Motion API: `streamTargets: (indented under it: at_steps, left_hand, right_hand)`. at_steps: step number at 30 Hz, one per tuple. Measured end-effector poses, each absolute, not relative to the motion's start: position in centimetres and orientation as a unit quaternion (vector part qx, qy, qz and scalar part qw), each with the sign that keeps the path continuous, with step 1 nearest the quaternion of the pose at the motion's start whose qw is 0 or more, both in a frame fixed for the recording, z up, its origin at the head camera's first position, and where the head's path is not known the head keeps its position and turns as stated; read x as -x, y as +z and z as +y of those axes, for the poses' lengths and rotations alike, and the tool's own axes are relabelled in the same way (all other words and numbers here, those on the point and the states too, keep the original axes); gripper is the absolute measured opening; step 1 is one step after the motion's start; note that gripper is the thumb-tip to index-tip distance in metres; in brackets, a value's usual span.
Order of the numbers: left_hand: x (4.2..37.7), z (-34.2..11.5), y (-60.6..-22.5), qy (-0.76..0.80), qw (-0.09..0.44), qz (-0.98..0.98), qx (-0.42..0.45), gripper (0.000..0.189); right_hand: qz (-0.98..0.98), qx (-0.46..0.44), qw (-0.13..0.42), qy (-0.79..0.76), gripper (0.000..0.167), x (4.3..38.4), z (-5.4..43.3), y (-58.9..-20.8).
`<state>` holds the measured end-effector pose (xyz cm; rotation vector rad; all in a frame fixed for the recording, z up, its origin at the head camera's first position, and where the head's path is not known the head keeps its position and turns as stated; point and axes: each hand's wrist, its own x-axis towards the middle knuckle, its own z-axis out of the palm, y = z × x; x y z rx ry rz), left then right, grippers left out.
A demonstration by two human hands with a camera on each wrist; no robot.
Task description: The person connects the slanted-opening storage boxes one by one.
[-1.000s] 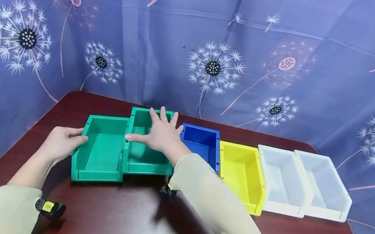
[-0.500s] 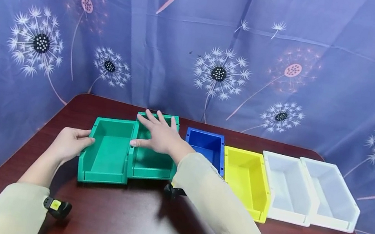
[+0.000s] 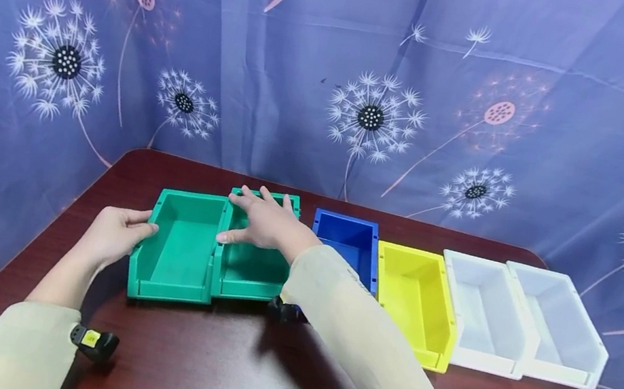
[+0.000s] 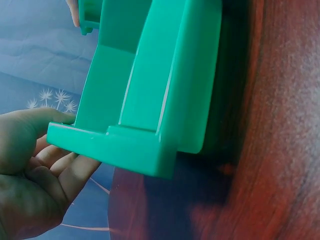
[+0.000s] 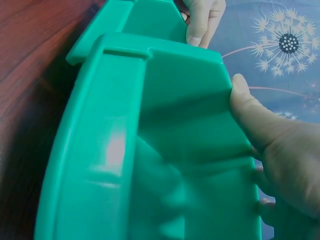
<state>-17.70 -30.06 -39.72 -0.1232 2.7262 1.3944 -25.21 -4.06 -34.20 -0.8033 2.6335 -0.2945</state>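
Observation:
In the head view my left hand pinches the outer side rim of the left green storage bin, thumb on the inside. The left wrist view shows that thumb over the rim of the same bin, with fingers underneath. My right hand spreads over the right green storage bin. Its thumb rests at the rim where both green bins meet, and its fingers reach toward the back rim. The right wrist view has the thumb along this bin's rim. The right bin sits slightly farther back than the left.
To the right stand a blue bin, partly behind my right sleeve, a yellow bin and two white bins. A narrow gap separates the green pair from the blue bin. A patterned blue curtain hangs behind the table.
The front and back edges of the two green bins have come closer to level, the right one nearer to me relative to the left. Both hands stay at their bins; the head view has shifted slightly.

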Motion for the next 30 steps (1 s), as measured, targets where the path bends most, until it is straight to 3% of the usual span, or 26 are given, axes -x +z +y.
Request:
streamTargets:
  at_steps: [16, 30]
  left_hand:
    - [17.8, -30.1, -39.6, 0.453, 0.041, 0.89, 0.042, 0.053]
    - [17.7, -29.7, -39.2, 0.423, 0.025, 0.905, 0.04, 0.052]
  right_hand:
    - [0.935, 0.257, 0.221, -0.108, 0.085, 25.1, -4.7, -34.5]
    - [0.944, 0.241, 0.218, -0.052, 0.084, 24.3, -5.1, -35.6]
